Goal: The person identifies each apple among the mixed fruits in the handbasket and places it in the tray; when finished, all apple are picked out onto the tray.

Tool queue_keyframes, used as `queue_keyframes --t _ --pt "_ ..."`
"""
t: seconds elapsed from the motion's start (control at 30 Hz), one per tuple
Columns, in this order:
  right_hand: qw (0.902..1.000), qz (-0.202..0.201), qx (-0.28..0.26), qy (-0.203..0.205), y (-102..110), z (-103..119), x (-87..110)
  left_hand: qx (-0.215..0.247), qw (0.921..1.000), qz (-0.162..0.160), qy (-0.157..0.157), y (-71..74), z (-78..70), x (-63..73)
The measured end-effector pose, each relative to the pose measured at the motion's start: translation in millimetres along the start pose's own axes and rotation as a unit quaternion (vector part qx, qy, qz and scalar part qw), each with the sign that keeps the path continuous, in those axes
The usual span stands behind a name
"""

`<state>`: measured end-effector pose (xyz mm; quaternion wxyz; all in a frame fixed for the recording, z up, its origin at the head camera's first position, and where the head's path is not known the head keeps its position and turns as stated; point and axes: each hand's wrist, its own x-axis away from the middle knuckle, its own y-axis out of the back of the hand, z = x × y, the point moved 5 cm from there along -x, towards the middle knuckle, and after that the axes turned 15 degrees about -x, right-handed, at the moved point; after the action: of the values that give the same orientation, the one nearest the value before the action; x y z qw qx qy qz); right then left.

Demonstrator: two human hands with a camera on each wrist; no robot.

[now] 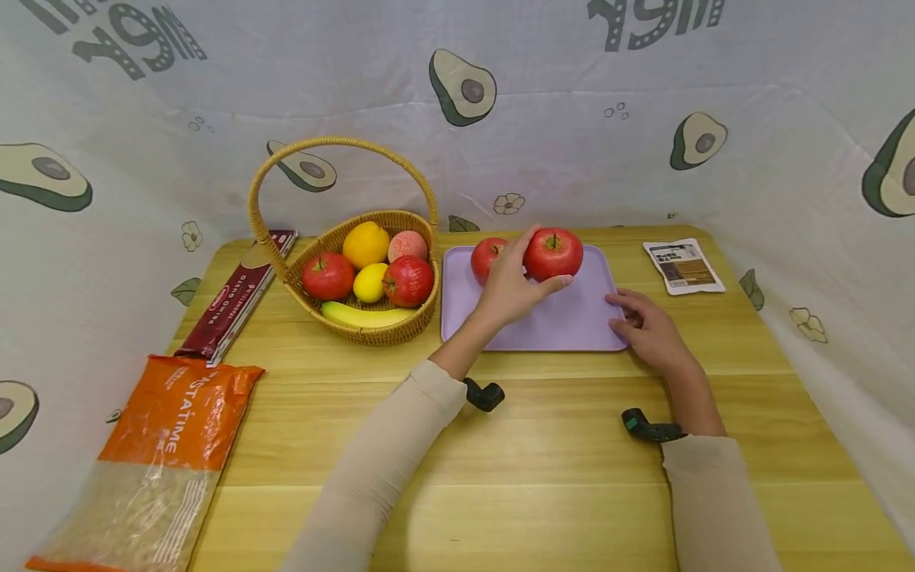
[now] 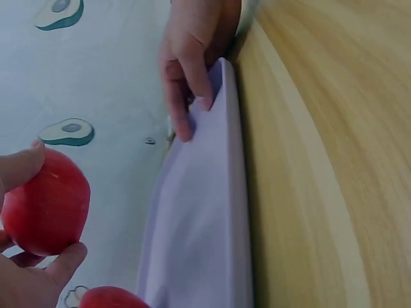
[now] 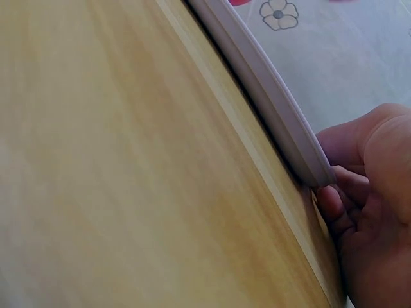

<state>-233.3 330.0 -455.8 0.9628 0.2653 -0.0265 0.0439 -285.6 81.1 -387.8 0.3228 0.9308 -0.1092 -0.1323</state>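
Observation:
My left hand (image 1: 509, 287) holds a red apple (image 1: 554, 256) above the lilac tray (image 1: 550, 335), thumb and fingers spread around its sides. In the left wrist view the held apple (image 2: 48, 206) is raised off the tray. A second red apple (image 1: 486, 259) lies at the tray's left back, partly hidden by my left hand. At the tray's right end, my right hand (image 1: 649, 335) grips the edge. The right wrist view has the thumb over the tray rim (image 3: 276, 96) and curled fingers (image 3: 331, 202) below it.
Left of the tray stands a wicker basket (image 1: 382, 337) with a tall handle, filled with fruit and a banana (image 1: 366, 315). A spaghetti pack (image 1: 236, 302) and an orange pasta bag (image 1: 182, 413) lie farther left. A small white packet (image 1: 684, 266) lies at the back right.

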Motion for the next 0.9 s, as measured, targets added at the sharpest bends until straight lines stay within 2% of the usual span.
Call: queue_keyframes --t 0.17,0.37,0.5,0.67,0.9 --pt "1.0000 0.003 -0.006 0.005 -3 0 -1.3 -0.024 0.9997 -0.002 0.012 -18.1 8.2 -11.3" --pt "1.0000 0.002 0.003 -0.002 0 -1 -0.7 -0.027 0.9989 0.021 0.032 -41.2 17.8 -24.6" --pt "1.0000 0.001 0.003 -0.005 1 -1 -1.0 -0.032 0.9981 0.019 0.049 -55.1 20.7 -32.2" --pt "1.0000 0.001 -0.001 -0.002 2 -2 -1.1 -0.027 0.9968 -0.003 0.076 -64.6 24.5 -38.0" --pt "1.0000 0.002 -0.004 -0.002 1 0 -1.7 -0.031 0.9969 -0.024 0.068 -70.6 29.0 -39.6"
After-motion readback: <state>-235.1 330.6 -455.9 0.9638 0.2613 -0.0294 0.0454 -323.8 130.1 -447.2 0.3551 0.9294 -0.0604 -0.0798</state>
